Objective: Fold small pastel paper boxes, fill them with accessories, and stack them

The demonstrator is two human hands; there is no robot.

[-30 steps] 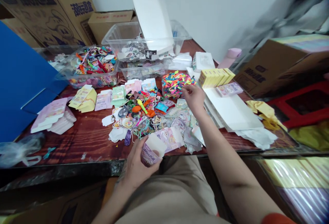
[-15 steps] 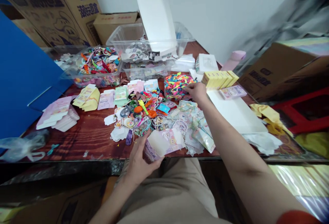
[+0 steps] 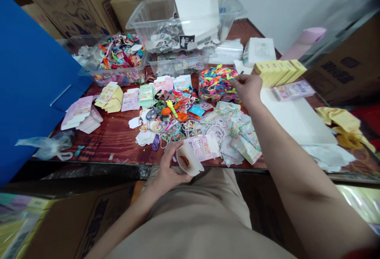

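- Since half a second ago, tipped the little carton (image 3: 189, 160) mouth-up, with something orange now visible inside; before, showed only its lilac side.
- Grips it with the left hand (image 3: 168, 172) at 6 o'clock, just off the table (image 3: 113, 140) edge and over the lap, fingers curled round the wall, thumb at the rim.
- Keeps the right hand (image 3: 247, 88) at the tub of bright bands (image 3: 215, 82), as before, at 1 o'clock from the carton; fingers pinched close at the tub's 3 o'clock rim, anything between them too small to tell.
- Between carton and tub: a loose pile of trinkets (image 3: 175, 114) and flat printed packets (image 3: 237, 140), with the right forearm crossing above the packets.
- At 9 o'clock, a blue board (image 3: 26, 77); at 12 o'clock, clear bins (image 3: 181, 29); at 2 o'clock, a row of yellow boxes (image 3: 279, 71), a lilac box (image 3: 292, 90) and a white sheet (image 3: 297, 120).
- Counted: one carton in hand, one tub, three clear bins with goods inside, six stacks of flat cartons (image 3: 109, 97) along the pile's 10 to 12 o'clock side, one crumpled plastic bag (image 3: 47, 146).
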